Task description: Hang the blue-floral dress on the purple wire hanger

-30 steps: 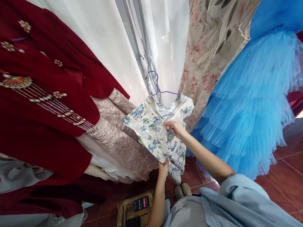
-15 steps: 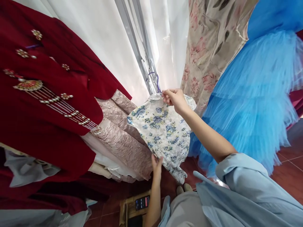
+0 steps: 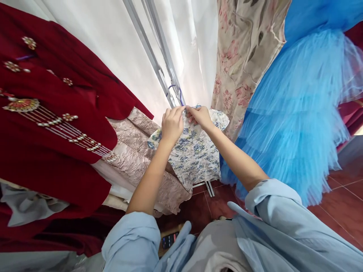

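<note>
A small white shirt with blue flowers (image 3: 195, 155) hangs in front of me on a purple hanger (image 3: 180, 94), hooked to a grey metal rail (image 3: 153, 53). Both my hands meet at its collar, just under the hook. My left hand (image 3: 172, 124) has its fingers closed on the collar's left side. My right hand (image 3: 200, 116) pinches the collar's right side, its fingertips nearly touching the left ones. The fingers cover most of the neckline and the hanger's shoulders.
Left hang a dark red beaded garment (image 3: 56, 151) and a pink textured one (image 3: 136, 151). To the right are a beige floral garment (image 3: 235, 53) and a blue tulle dress (image 3: 295, 113). White curtain (image 3: 102, 37) lies behind. Low down, a phone (image 3: 169, 240) rests near red floor tiles (image 3: 204, 204).
My left hand has risen from the shirt's lower hem to the collar, beside my right hand. The shirt's bottom now hangs straighter, and the view has shifted slightly.
</note>
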Action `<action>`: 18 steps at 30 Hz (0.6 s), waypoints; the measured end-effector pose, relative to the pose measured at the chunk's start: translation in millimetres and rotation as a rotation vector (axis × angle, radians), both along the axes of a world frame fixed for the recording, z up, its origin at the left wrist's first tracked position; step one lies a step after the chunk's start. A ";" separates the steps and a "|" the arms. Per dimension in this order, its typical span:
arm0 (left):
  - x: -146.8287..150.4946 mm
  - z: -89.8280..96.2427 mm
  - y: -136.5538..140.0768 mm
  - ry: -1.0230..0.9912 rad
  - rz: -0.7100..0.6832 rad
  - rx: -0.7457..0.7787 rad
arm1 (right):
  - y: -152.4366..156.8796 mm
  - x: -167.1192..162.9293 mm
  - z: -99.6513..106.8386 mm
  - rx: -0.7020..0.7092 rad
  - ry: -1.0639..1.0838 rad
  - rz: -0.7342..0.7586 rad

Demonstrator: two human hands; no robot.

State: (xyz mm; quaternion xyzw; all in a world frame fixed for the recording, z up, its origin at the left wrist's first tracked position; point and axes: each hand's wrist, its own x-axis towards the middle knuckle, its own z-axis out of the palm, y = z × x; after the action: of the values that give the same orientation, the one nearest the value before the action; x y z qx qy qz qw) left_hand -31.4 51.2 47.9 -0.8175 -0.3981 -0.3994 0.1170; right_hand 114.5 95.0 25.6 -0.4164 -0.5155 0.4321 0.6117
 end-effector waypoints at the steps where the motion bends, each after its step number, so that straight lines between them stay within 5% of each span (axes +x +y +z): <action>1: 1.7 0.8 6.0 0.000 0.021 -0.006 | 1.1 0.2 -0.4 -0.002 0.014 0.005; 11: -7.5 -13.8 12.4 -0.003 0.054 0.002 | -19.0 0.9 -1.4 0.039 0.012 0.092; 18: 5.9 -12.6 7.2 -0.226 0.019 0.019 | -30.2 -0.8 -11.2 0.105 0.066 0.171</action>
State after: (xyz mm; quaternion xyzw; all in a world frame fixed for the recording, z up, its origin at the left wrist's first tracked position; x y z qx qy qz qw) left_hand -25.5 58.4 35.3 -0.7622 -0.4127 -0.4918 0.0828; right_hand 113.7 64.8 14.3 -0.3239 -0.5506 0.4685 0.6102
